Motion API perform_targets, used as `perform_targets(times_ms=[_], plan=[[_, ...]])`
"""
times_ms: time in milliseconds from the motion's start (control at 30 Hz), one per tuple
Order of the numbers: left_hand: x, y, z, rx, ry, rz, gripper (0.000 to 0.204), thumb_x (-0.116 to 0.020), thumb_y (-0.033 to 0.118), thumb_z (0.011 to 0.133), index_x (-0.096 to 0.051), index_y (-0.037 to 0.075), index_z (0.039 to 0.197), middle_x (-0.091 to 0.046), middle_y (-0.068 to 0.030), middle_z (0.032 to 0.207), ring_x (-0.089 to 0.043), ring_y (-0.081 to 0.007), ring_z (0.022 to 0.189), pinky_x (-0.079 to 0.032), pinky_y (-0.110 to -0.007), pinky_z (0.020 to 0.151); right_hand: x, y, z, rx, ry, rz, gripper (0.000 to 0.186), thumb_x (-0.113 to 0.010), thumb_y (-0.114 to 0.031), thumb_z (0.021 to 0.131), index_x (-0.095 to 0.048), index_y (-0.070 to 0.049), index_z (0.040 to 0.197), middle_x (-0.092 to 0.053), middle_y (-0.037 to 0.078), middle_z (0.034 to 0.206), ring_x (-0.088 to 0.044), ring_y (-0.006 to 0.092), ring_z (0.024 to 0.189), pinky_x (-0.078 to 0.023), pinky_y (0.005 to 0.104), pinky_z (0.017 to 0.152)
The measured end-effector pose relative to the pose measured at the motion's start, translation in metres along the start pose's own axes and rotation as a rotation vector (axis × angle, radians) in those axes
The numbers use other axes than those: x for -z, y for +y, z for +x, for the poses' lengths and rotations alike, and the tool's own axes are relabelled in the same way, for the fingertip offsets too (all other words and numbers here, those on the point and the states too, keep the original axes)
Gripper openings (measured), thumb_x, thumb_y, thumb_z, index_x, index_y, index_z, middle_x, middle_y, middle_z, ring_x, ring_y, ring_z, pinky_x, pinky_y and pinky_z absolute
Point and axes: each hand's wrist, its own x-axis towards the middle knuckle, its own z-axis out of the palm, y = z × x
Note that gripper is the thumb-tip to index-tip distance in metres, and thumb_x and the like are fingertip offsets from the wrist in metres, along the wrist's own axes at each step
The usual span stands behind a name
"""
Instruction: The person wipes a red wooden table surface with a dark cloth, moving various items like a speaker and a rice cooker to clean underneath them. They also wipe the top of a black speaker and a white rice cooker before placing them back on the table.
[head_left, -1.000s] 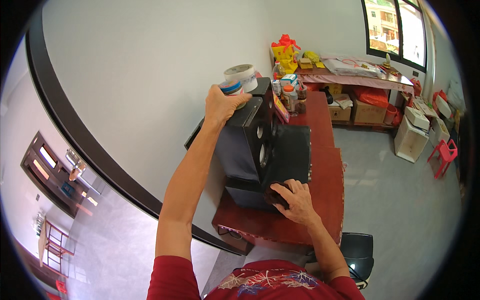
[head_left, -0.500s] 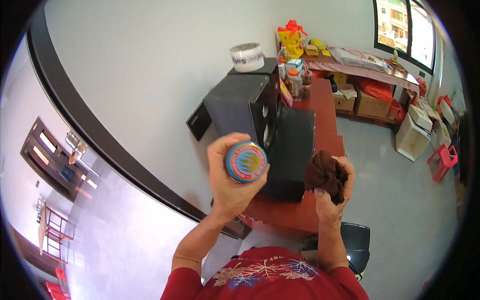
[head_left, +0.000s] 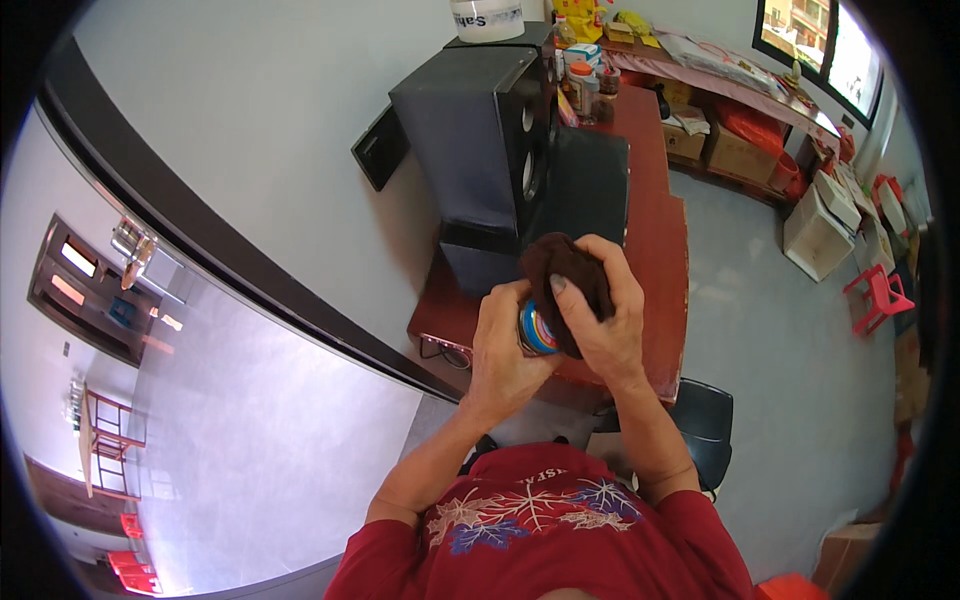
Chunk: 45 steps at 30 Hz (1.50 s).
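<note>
A person's left hand [head_left: 510,345] is gripping a small round tin [head_left: 535,330] by its sides above the red desk [head_left: 665,250]; at three o'clock, the right hand [head_left: 600,320] is pressing a soft brown cloth [head_left: 565,265] on it. Tin likely light, rigid, slippery.

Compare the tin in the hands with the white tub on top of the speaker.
The small round tin is blue-edged and colourful; the white tub is pale and wider. The tin is clasped in the left hand and half hidden by a brown cloth; the tub stands untouched on the black speaker. Both are round.
</note>
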Motion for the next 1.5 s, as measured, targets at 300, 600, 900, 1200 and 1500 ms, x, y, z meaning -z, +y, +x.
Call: perform_targets(times_ms=[300, 600, 900, 1200, 1500], plan=[[0.048, -0.021, -0.023, 0.159, -0.205, -0.423, 0.065, -0.078, 0.002, 0.070, -0.040, 0.005, 0.121, -0.055, -0.0086, 0.113, -0.059, -0.0178, 0.099, -0.048, -0.029, 0.086, -0.023, -0.019, -0.040, 0.156, -0.085, -0.051, 0.036, -0.072, -0.007, 0.078, -0.056, 0.000, 0.110, -0.060, 0.016, 0.099, -0.060, 0.0229, 0.087, -0.050, 0.0320, 0.075], [0.118, -0.031, -0.039, 0.459, -0.301, -1.336, 0.065, -0.080, -0.003, 0.071, -0.045, 0.009, 0.125, -0.061, -0.0048, 0.109, -0.062, -0.0168, 0.100, -0.055, -0.032, 0.085, -0.077, -0.046, -0.072, 0.109, 0.077, 0.122, 0.044, -0.067, 0.001, 0.080, -0.055, -0.001, 0.122, -0.061, 0.012, 0.107, -0.059, 0.0197, 0.094, -0.048, 0.0295, 0.082], [0.149, -0.051, -0.043, 0.493, -0.270, -1.345, 0.084, -0.088, 0.035, 0.065, -0.047, 0.008, 0.133, -0.058, -0.0094, 0.123, -0.053, -0.0281, 0.122, -0.053, -0.037, 0.093, -0.100, -0.074, -0.136, 0.492, -0.365, -0.264, 0.055, -0.077, -0.003, 0.058, -0.064, -0.006, 0.111, -0.056, 0.014, 0.095, -0.056, 0.0292, 0.079, -0.048, 0.0374, 0.068], [0.148, -0.053, -0.053, 0.507, -0.281, -1.561, 0.074, -0.081, 0.024, 0.074, -0.046, 0.004, 0.136, -0.056, -0.0158, 0.129, -0.055, -0.0263, 0.119, -0.047, -0.039, 0.102, -0.089, -0.088, -0.113, 0.312, 0.041, -0.223, 0.049, -0.068, 0.005, 0.069, -0.058, 0.003, 0.117, -0.056, 0.019, 0.106, -0.058, 0.0296, 0.094, -0.048, 0.0338, 0.081], [0.151, -0.063, -0.059, 0.484, -0.283, -1.416, 0.087, -0.083, 0.021, 0.068, -0.039, 0.001, 0.139, -0.056, -0.0100, 0.116, -0.054, -0.0301, 0.116, -0.050, -0.043, 0.098, -0.107, -0.074, -0.143, 0.446, -0.269, -0.269, 0.059, -0.078, -0.001, 0.054, -0.064, -0.006, 0.111, -0.056, 0.016, 0.100, -0.056, 0.0299, 0.083, -0.049, 0.0369, 0.069]])
